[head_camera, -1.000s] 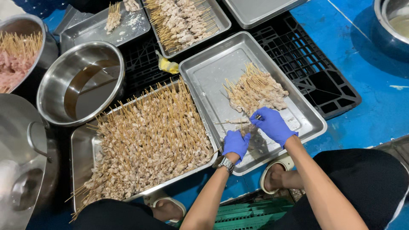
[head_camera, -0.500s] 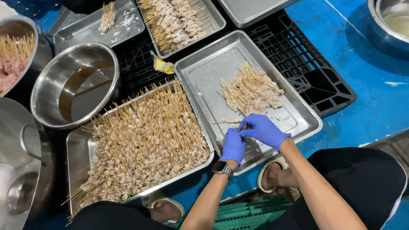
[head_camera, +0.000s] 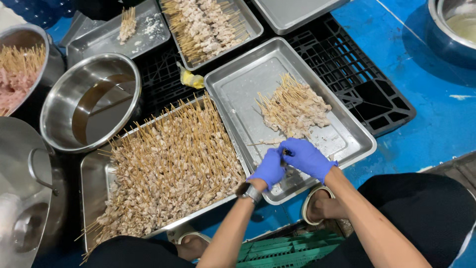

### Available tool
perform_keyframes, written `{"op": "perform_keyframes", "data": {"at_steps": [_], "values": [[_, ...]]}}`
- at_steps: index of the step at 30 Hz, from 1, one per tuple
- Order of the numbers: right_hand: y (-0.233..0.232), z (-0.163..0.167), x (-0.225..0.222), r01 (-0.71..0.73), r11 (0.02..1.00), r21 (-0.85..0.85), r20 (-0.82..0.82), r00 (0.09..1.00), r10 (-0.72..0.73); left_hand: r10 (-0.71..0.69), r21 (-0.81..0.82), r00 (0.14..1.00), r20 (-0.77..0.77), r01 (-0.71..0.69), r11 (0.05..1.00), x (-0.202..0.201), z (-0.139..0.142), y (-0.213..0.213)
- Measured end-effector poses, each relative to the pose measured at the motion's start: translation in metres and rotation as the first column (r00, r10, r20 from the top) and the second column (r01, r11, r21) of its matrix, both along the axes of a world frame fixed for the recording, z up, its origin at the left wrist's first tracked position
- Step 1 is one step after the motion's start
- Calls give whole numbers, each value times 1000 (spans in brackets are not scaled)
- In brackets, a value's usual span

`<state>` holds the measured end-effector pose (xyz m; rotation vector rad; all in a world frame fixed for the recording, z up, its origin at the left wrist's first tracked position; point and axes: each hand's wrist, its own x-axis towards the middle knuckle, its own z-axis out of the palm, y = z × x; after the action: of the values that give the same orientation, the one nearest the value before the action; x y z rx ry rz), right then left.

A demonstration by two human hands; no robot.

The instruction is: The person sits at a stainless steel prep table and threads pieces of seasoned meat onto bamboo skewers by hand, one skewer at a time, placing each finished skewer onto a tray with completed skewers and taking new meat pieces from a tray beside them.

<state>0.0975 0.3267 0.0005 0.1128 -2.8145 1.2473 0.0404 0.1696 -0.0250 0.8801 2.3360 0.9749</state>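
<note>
Underfoot, blue floor [head_camera: 436, 114] (wet-looking) beneath black crate [head_camera: 367, 84] and steel tray [head_camera: 238, 89].

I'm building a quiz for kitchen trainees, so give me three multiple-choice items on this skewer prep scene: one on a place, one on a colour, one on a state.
1. Where does the small pile of skewers lie?
A. in the round bowl
B. in the steel tray in front of the hands
C. on the blue floor

2. What colour are the gloves on both hands?
A. blue
B. white
C. black

3. How full is the tray at the person's left?
A. bare
B. holding one skewer
C. heaped with skewers

Answers:
1 B: the pile sits at the far end of the steel tray.
2 A: the left hand and the right hand both wear blue gloves.
3 C: the left tray is almost hidden under the heap of skewers.
</note>
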Motion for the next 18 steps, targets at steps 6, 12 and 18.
{"op": "perform_keyframes", "data": {"at_steps": [6,12,18], "values": [[10,9,8,166,984,59,95,981,-172,-46,-159,995,-83,32,987,-72,9,-12],[10,6,12,132,985,113,98,985,-143,-162,-473,813,-559,-152,868,-99,-15,-8],[13,-8,14,120,982,143,84,988,-133,-232,-616,799,-555,-207,760,-91,-29,8]]}}
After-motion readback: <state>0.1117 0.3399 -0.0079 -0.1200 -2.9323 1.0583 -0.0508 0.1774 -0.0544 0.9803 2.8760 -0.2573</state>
